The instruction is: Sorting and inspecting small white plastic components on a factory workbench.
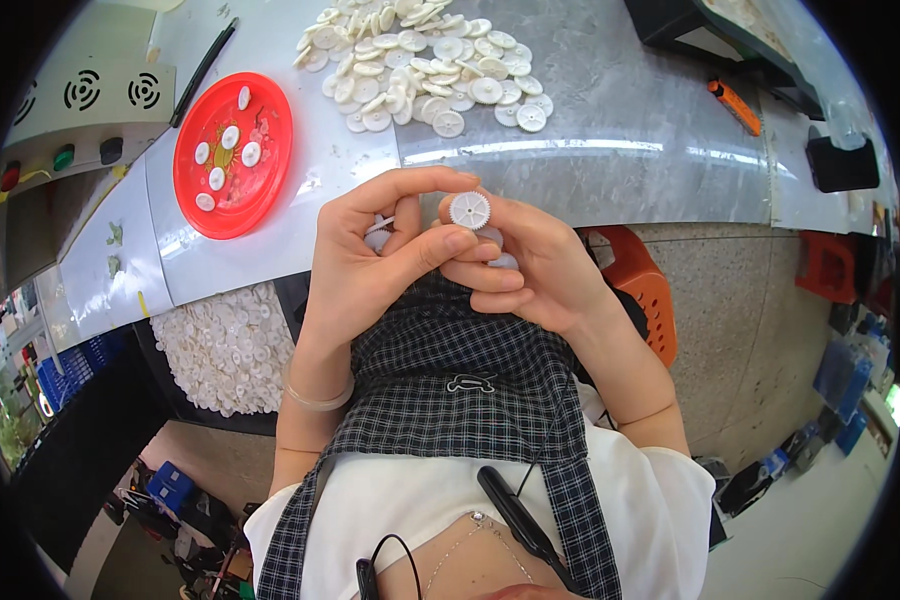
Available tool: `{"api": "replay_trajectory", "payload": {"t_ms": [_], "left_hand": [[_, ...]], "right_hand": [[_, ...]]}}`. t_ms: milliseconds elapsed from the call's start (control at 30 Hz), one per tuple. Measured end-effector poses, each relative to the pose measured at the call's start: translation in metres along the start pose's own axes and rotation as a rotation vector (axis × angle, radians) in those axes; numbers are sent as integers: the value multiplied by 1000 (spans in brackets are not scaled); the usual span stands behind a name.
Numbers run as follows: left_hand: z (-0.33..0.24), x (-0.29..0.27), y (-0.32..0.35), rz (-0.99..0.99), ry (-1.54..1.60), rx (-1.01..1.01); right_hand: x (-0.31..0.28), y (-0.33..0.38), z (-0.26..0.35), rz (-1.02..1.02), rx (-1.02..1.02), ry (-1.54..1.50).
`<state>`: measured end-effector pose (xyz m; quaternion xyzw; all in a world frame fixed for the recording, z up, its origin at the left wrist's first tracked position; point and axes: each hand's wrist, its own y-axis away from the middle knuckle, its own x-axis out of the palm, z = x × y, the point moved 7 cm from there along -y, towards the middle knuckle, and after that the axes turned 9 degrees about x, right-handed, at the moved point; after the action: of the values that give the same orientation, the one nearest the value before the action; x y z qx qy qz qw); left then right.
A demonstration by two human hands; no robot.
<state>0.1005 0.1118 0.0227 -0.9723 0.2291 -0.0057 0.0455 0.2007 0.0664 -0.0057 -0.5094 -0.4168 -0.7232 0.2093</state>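
Observation:
Close to my body, just over the table's near edge, both hands meet around a small white plastic gear (pixel 470 211), its toothed face turned up. My right hand (pixel 543 262) pinches this gear with its fingers. More white gears (pixel 503 260) are tucked in the same palm, partly hidden. The thumb and index fingertip of my left hand (pixel 355 265) come up beside the pinched gear. Curled in the left fingers are other white gears (pixel 378 238), mostly covered, so I cannot tell how many.
A heap of white gears (pixel 430 75) lies at the far middle of the table. To the left, a red plate (pixel 278 190) holds several small white parts. Below it stands a dark bin of white parts (pixel 225 350). An orange cutter (pixel 736 107) lies far right, beyond an orange stool (pixel 645 290).

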Motion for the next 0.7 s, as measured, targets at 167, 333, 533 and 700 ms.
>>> {"api": "replay_trajectory", "payload": {"t_ms": [167, 333, 533, 700], "left_hand": [[-11, -3, 0, -4, -222, 130], [-30, -42, 5, -313, -337, 169], [-41, -125, 17, -663, -784, 187], [-41, -89, 0, -467, -884, 275]], "right_hand": [[-2, -1, 1, -49, -41, 146], [4, 19, 36, -321, -472, 769], [0, 63, 96, -878, -891, 1394], [5, 61, 105, -981, -965, 1686]]}}
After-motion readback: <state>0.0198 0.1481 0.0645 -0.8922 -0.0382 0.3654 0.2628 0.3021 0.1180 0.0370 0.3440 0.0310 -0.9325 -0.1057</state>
